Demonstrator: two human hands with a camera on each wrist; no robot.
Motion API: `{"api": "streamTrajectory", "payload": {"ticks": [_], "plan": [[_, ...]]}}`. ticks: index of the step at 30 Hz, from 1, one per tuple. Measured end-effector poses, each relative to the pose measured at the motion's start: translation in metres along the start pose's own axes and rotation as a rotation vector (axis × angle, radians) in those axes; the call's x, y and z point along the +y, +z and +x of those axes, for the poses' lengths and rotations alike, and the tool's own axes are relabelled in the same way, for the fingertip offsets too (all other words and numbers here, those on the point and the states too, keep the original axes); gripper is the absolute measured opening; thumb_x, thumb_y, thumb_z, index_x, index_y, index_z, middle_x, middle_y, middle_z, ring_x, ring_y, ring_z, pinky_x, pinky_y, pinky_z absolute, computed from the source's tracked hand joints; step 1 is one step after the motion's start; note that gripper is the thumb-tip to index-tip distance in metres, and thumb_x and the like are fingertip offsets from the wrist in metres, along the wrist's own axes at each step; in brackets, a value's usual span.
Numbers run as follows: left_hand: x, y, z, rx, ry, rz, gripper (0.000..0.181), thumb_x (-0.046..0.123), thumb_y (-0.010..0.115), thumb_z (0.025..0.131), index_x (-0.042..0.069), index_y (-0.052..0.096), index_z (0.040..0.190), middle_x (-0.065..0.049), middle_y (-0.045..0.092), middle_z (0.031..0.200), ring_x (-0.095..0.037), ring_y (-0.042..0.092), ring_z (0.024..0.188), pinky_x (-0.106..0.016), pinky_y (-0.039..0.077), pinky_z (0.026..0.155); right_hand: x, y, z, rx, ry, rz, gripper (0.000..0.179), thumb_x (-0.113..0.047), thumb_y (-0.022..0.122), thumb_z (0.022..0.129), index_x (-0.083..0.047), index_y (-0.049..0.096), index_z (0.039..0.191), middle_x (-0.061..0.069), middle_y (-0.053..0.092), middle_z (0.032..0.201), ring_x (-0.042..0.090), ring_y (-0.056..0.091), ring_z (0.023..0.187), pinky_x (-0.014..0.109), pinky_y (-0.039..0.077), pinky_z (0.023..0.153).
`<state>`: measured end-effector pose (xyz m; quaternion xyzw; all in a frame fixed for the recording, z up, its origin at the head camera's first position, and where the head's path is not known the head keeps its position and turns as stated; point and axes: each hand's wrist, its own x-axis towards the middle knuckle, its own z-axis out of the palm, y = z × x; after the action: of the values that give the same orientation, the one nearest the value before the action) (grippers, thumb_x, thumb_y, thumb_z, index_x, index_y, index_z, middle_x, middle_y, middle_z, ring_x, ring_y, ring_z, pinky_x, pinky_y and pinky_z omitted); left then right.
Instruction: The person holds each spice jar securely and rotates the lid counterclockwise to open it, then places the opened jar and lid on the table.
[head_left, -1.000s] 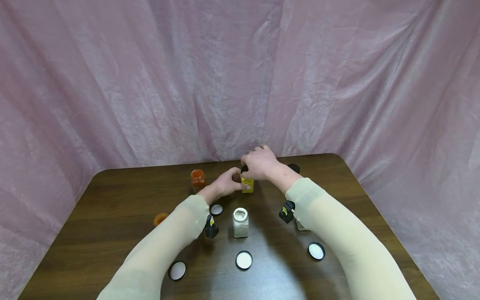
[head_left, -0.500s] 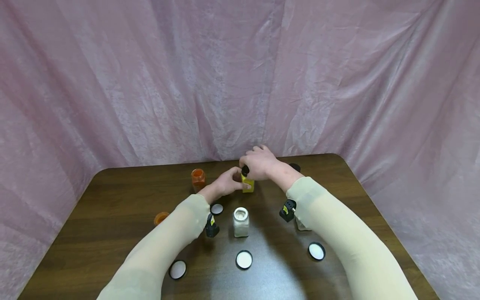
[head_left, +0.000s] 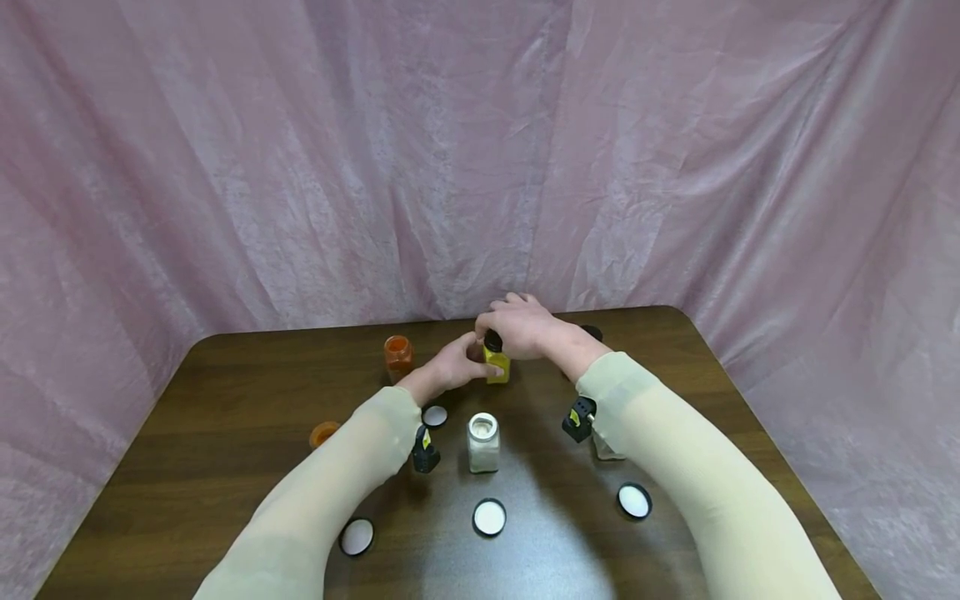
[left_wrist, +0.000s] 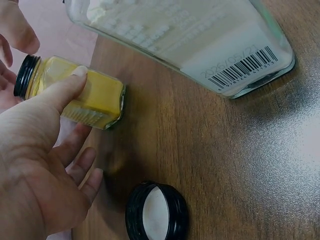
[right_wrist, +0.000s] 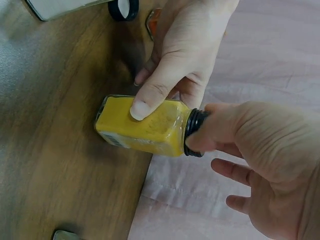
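Note:
A square glass jar of yellow powder stands near the table's back edge. My left hand grips its body, thumb on one face and fingers on the opposite side. On its mouth sits a black lid, which my right hand pinches between thumb and index finger. In the right wrist view the other fingers of that hand are off the lid. The left wrist view shows the yellow jar beyond my left thumb, with the lid at its far end.
An uncapped white-powder jar stands nearer me. Orange jars, one upright and one partly behind my left sleeve, are at left. My right arm partly hides another jar and a black lid. Several lids, including one, lie upturned.
My right hand has turned slightly leftward at the lid, and more of the lid shows now. The left hand keeps its hold on the jar; the other jars stay in place.

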<state>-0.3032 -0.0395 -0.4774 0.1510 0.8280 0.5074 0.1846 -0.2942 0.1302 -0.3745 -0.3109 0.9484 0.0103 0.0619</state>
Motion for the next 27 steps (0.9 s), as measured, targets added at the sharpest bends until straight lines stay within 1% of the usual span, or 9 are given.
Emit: {"api": "streamTrajectory", "payload": {"ticks": [3,6,9,12,16,19,22,24,27], "plan": [[0.000,0.000,-0.001,0.011,-0.012,-0.007,0.046,0.019,0.083,0.089,0.008,0.057,0.126,-0.010,0.068,0.119,-0.023,0.064,0.109,-0.038,0.050,0.093,0.002,-0.003,0.000,0.012,0.023,0.029,0.040,-0.023,0.074,0.093,-0.027,0.066,0.132,0.000,0.060,0.129,0.028,0.047,0.125,0.053,0.031,0.110],[0.000,0.001,0.000,0.023,-0.028,0.004,0.043,0.020,0.083,0.089,0.009,0.057,0.122,-0.010,0.068,0.120,-0.024,0.064,0.110,-0.040,0.050,0.093,0.005,-0.007,-0.001,0.030,0.063,0.033,0.049,-0.036,0.074,0.092,-0.026,0.061,0.138,0.001,0.059,0.134,0.029,0.046,0.128,0.054,0.029,0.111],[-0.001,0.001,0.000,0.027,-0.030,0.005,0.043,0.019,0.083,0.089,0.009,0.057,0.121,-0.010,0.068,0.122,-0.024,0.064,0.111,-0.040,0.050,0.094,0.007,-0.010,-0.001,0.059,0.085,0.014,0.050,-0.049,0.072,0.092,-0.027,0.063,0.136,0.000,0.061,0.133,0.029,0.047,0.127,0.054,0.029,0.111],[-0.002,0.000,0.000,0.026,-0.020,0.000,0.042,0.017,0.083,0.089,0.008,0.058,0.121,-0.011,0.069,0.120,-0.023,0.064,0.109,-0.037,0.050,0.090,0.008,-0.010,-0.001,0.083,0.097,-0.009,0.051,-0.058,0.069,0.092,-0.028,0.065,0.132,-0.001,0.064,0.131,0.030,0.048,0.125,0.056,0.026,0.112],[-0.003,-0.001,0.000,0.026,-0.006,0.001,0.039,0.017,0.083,0.089,0.008,0.058,0.117,-0.010,0.071,0.113,-0.019,0.063,0.097,-0.031,0.047,0.080,0.007,-0.007,0.000,0.100,0.121,-0.037,0.053,-0.063,0.067,0.091,-0.026,0.068,0.129,-0.003,0.068,0.127,0.030,0.051,0.122,0.059,0.021,0.115],[-0.003,-0.001,-0.001,0.031,-0.007,0.012,0.038,0.017,0.083,0.088,0.009,0.058,0.114,-0.008,0.071,0.107,-0.018,0.060,0.090,-0.030,0.046,0.075,0.006,-0.004,0.002,0.101,0.140,-0.048,0.053,-0.065,0.066,0.090,-0.024,0.071,0.123,-0.005,0.072,0.116,0.029,0.053,0.117,0.059,0.021,0.115],[-0.003,-0.002,-0.002,0.032,-0.014,0.019,0.037,0.018,0.084,0.088,0.010,0.057,0.112,-0.007,0.070,0.104,-0.018,0.057,0.088,-0.030,0.045,0.074,0.004,-0.002,0.003,0.089,0.150,-0.060,0.050,-0.065,0.065,0.090,-0.023,0.073,0.114,-0.007,0.073,0.105,0.029,0.056,0.112,0.059,0.020,0.116],[-0.003,-0.002,-0.002,0.026,-0.020,0.013,0.036,0.018,0.083,0.088,0.010,0.056,0.111,-0.006,0.070,0.106,-0.017,0.058,0.090,-0.030,0.045,0.074,0.003,0.000,0.004,0.080,0.152,-0.072,0.049,-0.065,0.065,0.091,-0.021,0.073,0.109,-0.008,0.072,0.099,0.029,0.057,0.110,0.059,0.019,0.117],[-0.003,-0.002,-0.002,0.017,-0.033,0.008,0.037,0.018,0.083,0.089,0.010,0.056,0.113,-0.007,0.069,0.108,-0.018,0.058,0.090,-0.030,0.045,0.073,0.002,0.002,0.006,0.066,0.156,-0.087,0.047,-0.066,0.064,0.090,-0.021,0.073,0.104,-0.009,0.071,0.096,0.028,0.059,0.110,0.058,0.018,0.117]]}}
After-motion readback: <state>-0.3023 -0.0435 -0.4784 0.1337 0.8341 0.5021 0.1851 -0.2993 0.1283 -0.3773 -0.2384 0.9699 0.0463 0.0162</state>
